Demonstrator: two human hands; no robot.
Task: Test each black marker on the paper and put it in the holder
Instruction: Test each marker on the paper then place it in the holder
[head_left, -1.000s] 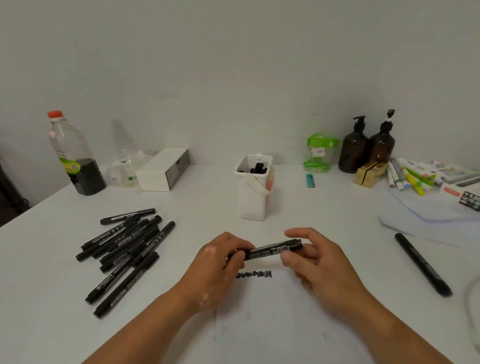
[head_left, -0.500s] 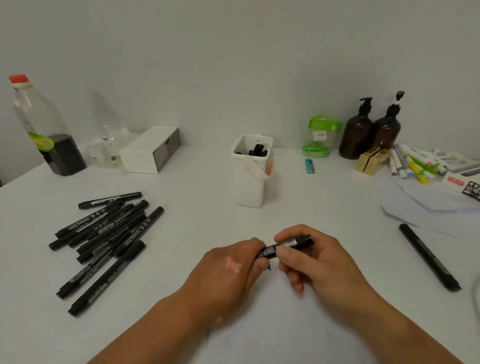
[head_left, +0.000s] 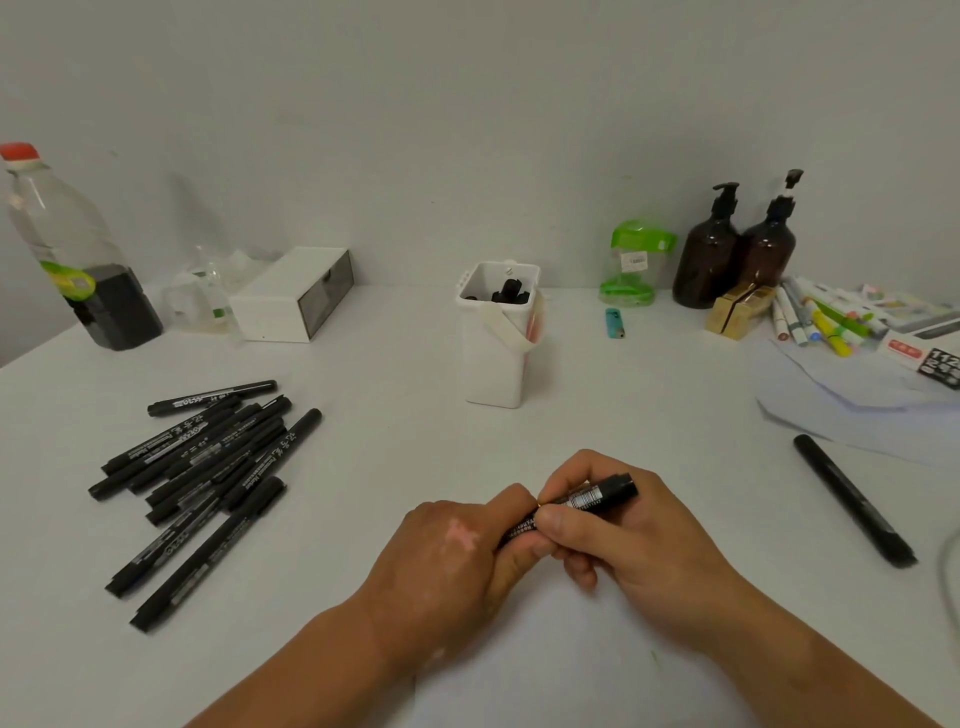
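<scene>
Both hands hold one black marker (head_left: 592, 498) low in the middle, over the white paper (head_left: 566, 675). My left hand (head_left: 457, 545) grips its lower end, which is hidden in the fist. My right hand (head_left: 618, 530) pinches the barrel, and the upper end sticks out up and to the right. The white holder (head_left: 496, 358) stands behind them with several black markers inside. A pile of black markers (head_left: 208, 467) lies to the left. The scribble on the paper is hidden by my hands.
A thicker black marker (head_left: 852, 499) lies alone at right, near loose sheets (head_left: 857, 405). Along the wall: a bottle (head_left: 72, 260), a white box (head_left: 293, 296), a green container (head_left: 631, 265), two brown pump bottles (head_left: 737, 249), coloured pens (head_left: 821, 322) and a lighter (head_left: 614, 323).
My hands have closed together along the marker, covering its lower end and the scribble. The camera has tilted, so the table objects sit a little differently in view.
</scene>
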